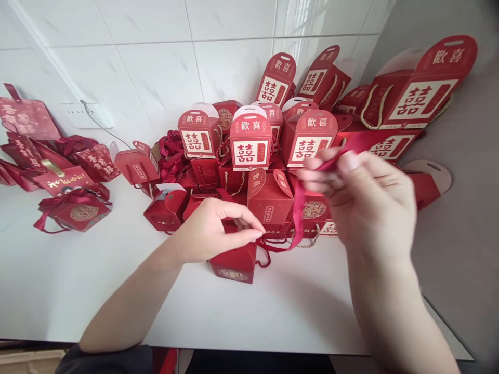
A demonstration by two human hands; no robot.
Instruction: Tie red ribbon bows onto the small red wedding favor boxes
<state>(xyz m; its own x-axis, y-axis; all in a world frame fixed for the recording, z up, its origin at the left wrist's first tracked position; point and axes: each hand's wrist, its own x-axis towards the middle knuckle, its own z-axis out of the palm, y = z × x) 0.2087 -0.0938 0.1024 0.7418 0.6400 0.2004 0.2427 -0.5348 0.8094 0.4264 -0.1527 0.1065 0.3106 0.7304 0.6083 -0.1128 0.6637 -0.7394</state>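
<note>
Ribbon of dark-red fabric (298, 214), gripped in right hand (372, 208), drooping to pinched thumb and forefinger of left hand (208, 228); small red cardboard box with gold emblem (234, 261) just below left hand, on white tabletop (288, 311).

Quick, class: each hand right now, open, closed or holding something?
Left hand: closed, fingertips pinched by the red ribbon; whether they grip it cannot be told.
Right hand: closed, holding the red ribbon.
</note>
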